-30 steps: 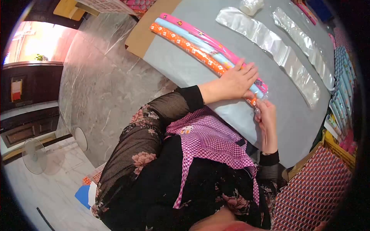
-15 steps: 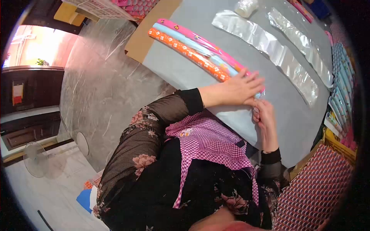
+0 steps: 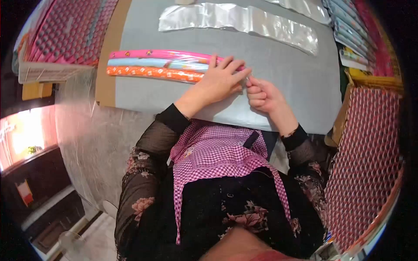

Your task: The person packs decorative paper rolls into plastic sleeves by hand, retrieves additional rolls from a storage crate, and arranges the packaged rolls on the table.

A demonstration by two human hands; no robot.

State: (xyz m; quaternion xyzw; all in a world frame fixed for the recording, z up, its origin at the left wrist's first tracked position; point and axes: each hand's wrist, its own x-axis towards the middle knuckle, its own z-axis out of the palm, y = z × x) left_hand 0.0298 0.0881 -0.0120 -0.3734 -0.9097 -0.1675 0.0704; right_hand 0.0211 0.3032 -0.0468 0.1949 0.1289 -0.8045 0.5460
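Three long rolls lie side by side on the grey table: a pink roll (image 3: 161, 54), a light blue roll (image 3: 148, 63) and an orange patterned roll (image 3: 152, 73), under shiny clear film. Across their right ends lies my left hand (image 3: 220, 80), palm down with fingers spread. Just right of it, my right hand (image 3: 264, 95) is closed in a pinch at the end of the clear film. The right ends of the rolls are hidden under my left hand.
Flat clear plastic sleeves (image 3: 235, 19) lie on the far side of the grey table (image 3: 296, 87). A basket of pink rolls (image 3: 65, 65) stands at the left. At the right are light blue rolls (image 3: 348, 26), a yellow basket (image 3: 376, 83) and a stack of red patterned rolls (image 3: 368, 161).
The view has turned, so the rolls now run almost level across it. My left hand stays spread on their right ends, and my right hand remains pinched beside it.
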